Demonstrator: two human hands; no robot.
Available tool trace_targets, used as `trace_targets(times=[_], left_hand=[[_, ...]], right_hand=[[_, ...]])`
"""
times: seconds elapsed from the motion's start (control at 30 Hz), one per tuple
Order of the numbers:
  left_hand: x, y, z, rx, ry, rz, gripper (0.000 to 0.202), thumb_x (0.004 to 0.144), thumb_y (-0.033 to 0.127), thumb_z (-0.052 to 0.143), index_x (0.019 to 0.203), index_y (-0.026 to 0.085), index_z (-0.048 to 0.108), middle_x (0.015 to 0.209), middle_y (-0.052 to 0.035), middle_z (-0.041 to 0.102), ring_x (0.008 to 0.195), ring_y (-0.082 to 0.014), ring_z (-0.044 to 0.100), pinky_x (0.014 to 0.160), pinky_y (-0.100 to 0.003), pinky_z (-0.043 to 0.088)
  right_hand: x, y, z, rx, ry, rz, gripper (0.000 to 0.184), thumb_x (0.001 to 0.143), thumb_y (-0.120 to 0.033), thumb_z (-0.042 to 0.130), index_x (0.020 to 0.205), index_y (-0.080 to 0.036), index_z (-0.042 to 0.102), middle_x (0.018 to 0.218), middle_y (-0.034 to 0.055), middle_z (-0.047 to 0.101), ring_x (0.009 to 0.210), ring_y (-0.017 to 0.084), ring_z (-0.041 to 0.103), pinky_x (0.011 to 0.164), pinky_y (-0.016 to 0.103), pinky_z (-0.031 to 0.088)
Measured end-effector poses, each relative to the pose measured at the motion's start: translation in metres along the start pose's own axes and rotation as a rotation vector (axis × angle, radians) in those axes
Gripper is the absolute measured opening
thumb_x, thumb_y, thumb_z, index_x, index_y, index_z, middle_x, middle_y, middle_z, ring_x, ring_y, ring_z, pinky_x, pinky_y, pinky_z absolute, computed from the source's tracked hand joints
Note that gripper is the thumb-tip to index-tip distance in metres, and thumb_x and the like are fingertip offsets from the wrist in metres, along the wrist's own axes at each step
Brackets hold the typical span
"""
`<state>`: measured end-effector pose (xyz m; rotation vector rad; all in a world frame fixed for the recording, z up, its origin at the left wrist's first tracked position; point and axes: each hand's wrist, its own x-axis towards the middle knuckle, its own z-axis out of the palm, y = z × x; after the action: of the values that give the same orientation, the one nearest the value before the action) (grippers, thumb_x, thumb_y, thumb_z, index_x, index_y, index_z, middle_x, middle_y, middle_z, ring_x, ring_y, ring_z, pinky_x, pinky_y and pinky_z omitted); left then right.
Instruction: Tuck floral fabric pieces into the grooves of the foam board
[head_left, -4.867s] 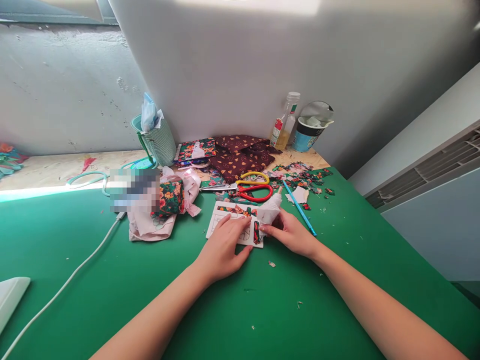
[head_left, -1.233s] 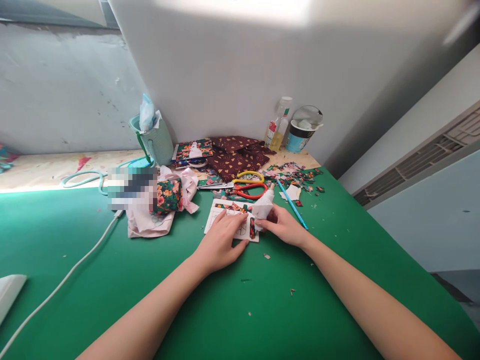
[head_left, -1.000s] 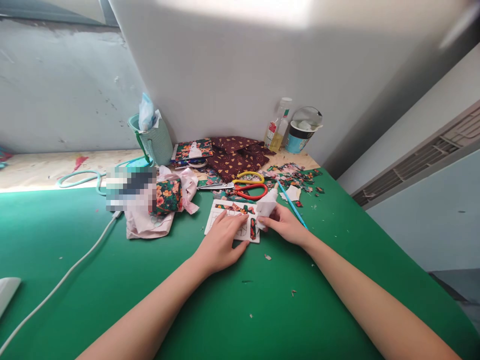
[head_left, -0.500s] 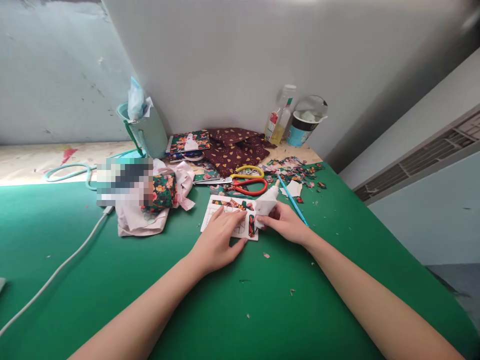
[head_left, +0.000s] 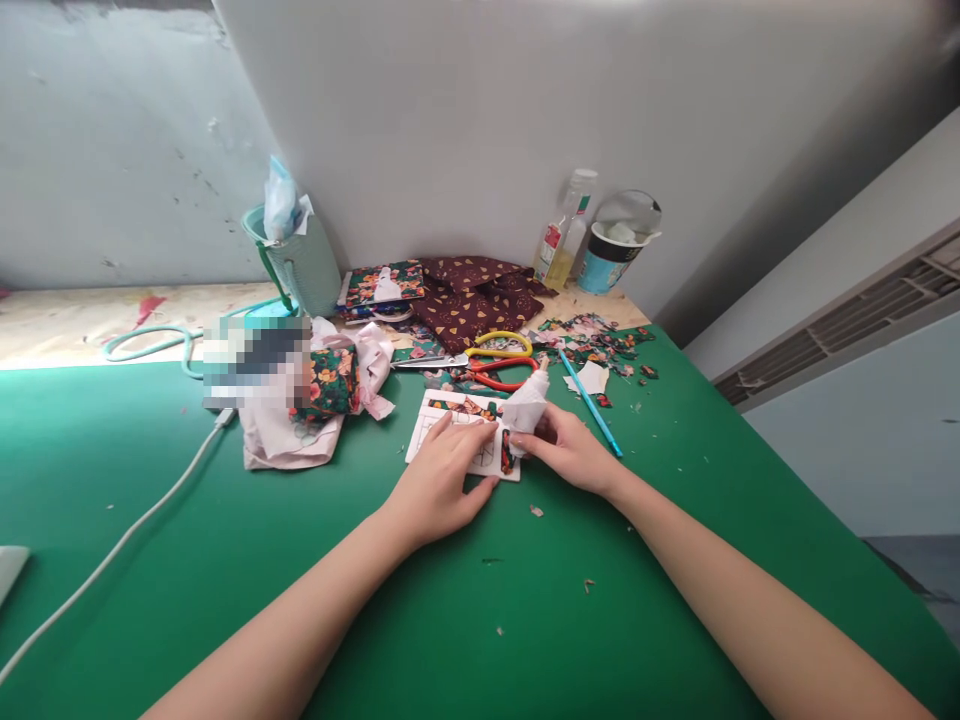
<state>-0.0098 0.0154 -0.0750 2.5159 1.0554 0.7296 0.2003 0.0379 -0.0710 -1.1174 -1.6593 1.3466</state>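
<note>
Head view: a floral-trimmed panel [head_left: 484,458] is apparently steadied by the spread left grip [head_left: 442,482]; toward two o'clock, crumpled tissue [head_left: 524,406] is clasped by the right grip [head_left: 573,452].

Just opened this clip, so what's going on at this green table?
A person's left hand is laid flat on a white board that carries drawn lines and dark floral strips. The right hand holds a white wrapped object, tip up, at the board's right side. Scissors lie just beyond the board, and a thin blue stick lies past the right hand.
</note>
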Motion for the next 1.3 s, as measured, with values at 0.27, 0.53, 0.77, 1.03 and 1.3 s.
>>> trace_targets(times=[0.27, 0.53, 0.77, 1.03, 1.3], left_hand=[[0.0007, 0.0008, -0.0058, -0.041, -0.034, 0.007, 0.055, 0.080, 0.020, 0.057, 0.131, 0.018, 0.037, 0.126, -0.0117, 0.059, 0.120, -0.0232, 0.053, 0.114, -0.049, 0.020], [0.0000, 0.0002, -0.0051, -0.056, -0.036, 0.002, 0.056, 0.080, 0.020, 0.057, 0.132, 0.020, 0.036, 0.124, -0.0104, 0.061, 0.118, -0.0234, 0.054, 0.113, -0.050, 0.022], [-0.0004, -0.0015, -0.0046, -0.044, -0.041, 0.006, 0.056, 0.080, 0.021, 0.057, 0.131, 0.021, 0.035, 0.126, -0.0106, 0.059, 0.120, -0.0232, 0.053, 0.113, -0.050, 0.021], [0.0000, -0.0003, -0.0044, -0.043, -0.035, 0.008, 0.053, 0.080, 0.021, 0.057, 0.129, 0.021, 0.037, 0.126, -0.0110, 0.059, 0.120, -0.0237, 0.053, 0.113, -0.050, 0.022], [0.0006, -0.0002, -0.0050, -0.047, -0.032, 0.006, 0.054, 0.080, 0.020, 0.057, 0.130, 0.021, 0.037, 0.127, -0.0113, 0.059, 0.120, -0.0240, 0.053, 0.113, -0.051, 0.022]], right_hand=[[0.0052, 0.0054, -0.0041, 0.162, 0.081, 0.043, 0.044, 0.073, -0.043, 0.072, 0.106, -0.020, 0.054, 0.091, 0.0039, 0.066, 0.070, 0.015, 0.062, 0.058, 0.026, 0.053], [0.0076, 0.0032, -0.0022, 0.195, 0.050, 0.092, 0.045, 0.070, -0.040, 0.076, 0.104, -0.021, 0.053, 0.088, 0.0029, 0.064, 0.075, 0.017, 0.064, 0.060, 0.028, 0.054], [0.0082, 0.0006, -0.0028, 0.212, 0.027, 0.106, 0.044, 0.070, -0.038, 0.076, 0.104, -0.020, 0.053, 0.087, 0.0027, 0.065, 0.073, 0.016, 0.064, 0.059, 0.027, 0.054], [0.0074, 0.0009, -0.0026, 0.168, 0.013, 0.095, 0.044, 0.072, -0.037, 0.074, 0.106, -0.020, 0.052, 0.091, 0.0040, 0.065, 0.078, 0.018, 0.065, 0.061, 0.028, 0.054], [0.0060, 0.0055, -0.0038, 0.022, -0.002, 0.003, 0.036, 0.078, -0.036, 0.068, 0.107, -0.020, 0.053, 0.096, 0.0050, 0.066, 0.084, 0.020, 0.065, 0.072, 0.034, 0.056]])
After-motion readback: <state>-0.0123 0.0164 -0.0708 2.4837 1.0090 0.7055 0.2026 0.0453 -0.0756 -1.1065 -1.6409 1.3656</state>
